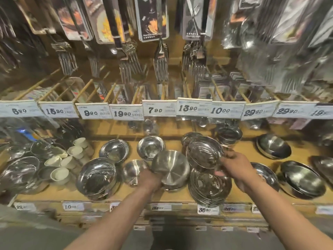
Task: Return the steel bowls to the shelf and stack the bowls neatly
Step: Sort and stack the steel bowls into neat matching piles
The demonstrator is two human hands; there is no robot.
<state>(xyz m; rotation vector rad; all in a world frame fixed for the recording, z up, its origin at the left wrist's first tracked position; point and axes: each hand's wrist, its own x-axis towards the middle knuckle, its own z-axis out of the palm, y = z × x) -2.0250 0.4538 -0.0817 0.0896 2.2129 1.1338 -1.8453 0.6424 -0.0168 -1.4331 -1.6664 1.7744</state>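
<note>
My left hand [150,179] grips a brushed steel bowl [171,168], tipped so its base faces me, over the middle of the wooden shelf [173,196]. A shiny steel bowl [204,154] is held by its rim in my right hand [234,168] and tilts above a stack of steel bowls [210,186] at the shelf's front. More steel bowls stand around: a large stack [96,178] at front left, a small one [133,171] beside my left hand, and two [114,150] [150,147] behind.
White ceramic cups [69,159] and mesh strainers [19,170] fill the shelf's left. Oval steel dishes [304,179] and a dark bowl [273,148] lie at the right. Price tags [159,110] line the rail above, with packed forks [160,64] hanging over it.
</note>
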